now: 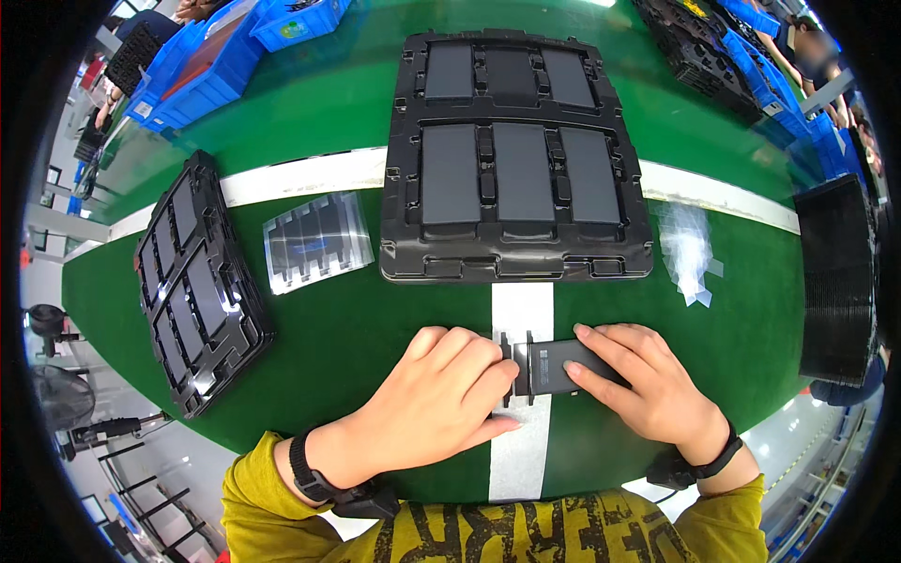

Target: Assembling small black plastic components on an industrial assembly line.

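A flat black battery (556, 366) with small pale print lies across the white strip on the table in front of me. My right hand (648, 380) grips its right part, thumb on the near side of the top face and fingers over the far edge. A narrow black slotted piece (526, 368) stands at the battery's left end. My left hand (441, 399) is closed at that piece, fingers bent and fingertips together. Whatever it pinches is hidden behind the fingers.
Ahead lies a black moulded tray (516, 258) with grey flat pieces in its pockets. A similar tray (249, 324) sits tilted at left. Clear film sheets (319, 242) and clear strips (690, 249) flank the middle tray. Blue bins (221, 75) and a black stack (838, 281) stand farther out.
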The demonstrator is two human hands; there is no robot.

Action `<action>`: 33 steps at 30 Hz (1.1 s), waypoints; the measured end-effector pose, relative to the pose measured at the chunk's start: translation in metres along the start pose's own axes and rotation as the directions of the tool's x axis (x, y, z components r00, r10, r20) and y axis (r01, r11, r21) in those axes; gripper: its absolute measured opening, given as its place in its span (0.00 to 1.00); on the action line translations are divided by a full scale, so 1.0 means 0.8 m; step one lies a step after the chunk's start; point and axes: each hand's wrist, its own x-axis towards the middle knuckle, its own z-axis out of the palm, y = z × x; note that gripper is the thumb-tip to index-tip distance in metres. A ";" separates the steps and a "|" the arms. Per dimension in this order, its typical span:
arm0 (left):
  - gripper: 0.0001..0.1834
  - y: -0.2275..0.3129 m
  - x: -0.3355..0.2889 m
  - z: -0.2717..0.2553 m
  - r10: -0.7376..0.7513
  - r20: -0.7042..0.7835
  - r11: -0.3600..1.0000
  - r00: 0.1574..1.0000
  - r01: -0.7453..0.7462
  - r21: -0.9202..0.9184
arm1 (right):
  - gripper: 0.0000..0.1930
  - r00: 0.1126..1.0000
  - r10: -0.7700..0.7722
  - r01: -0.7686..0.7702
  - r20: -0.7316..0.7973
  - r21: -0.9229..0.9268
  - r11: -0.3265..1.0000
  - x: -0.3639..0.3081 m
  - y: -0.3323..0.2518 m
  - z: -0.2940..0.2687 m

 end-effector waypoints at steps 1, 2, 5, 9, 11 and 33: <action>0.25 -0.001 0.001 0.001 0.037 0.011 0.999 0.999 -0.037 -0.001 | 0.19 1.000 0.001 -0.001 -0.003 0.001 1.000 0.000 0.000 0.000; 0.23 -0.002 0.001 0.002 0.073 0.021 0.997 0.997 -0.073 -0.002 | 0.19 1.000 0.001 -0.001 -0.007 0.002 1.000 0.000 -0.001 -0.001; 0.20 -0.001 0.002 0.003 0.129 0.063 0.991 0.990 -0.131 0.024 | 0.19 1.000 -0.002 0.002 -0.006 -0.013 1.000 0.000 -0.001 -0.001; 0.15 0.000 0.004 0.003 0.162 0.043 0.984 0.986 -0.165 0.070 | 0.19 1.000 -0.011 0.010 -0.011 -0.029 1.000 -0.001 -0.002 -0.001; 0.13 -0.003 0.002 0.004 0.169 0.055 0.981 0.984 -0.173 0.086 | 0.19 1.000 -0.003 0.002 -0.022 -0.031 1.000 -0.002 -0.002 0.000; 0.04 0.003 -0.008 0.000 -0.206 -0.380 0.840 0.902 -0.036 -0.541 | 0.18 0.960 0.122 -0.036 -0.252 0.321 0.947 -0.027 -0.013 -0.039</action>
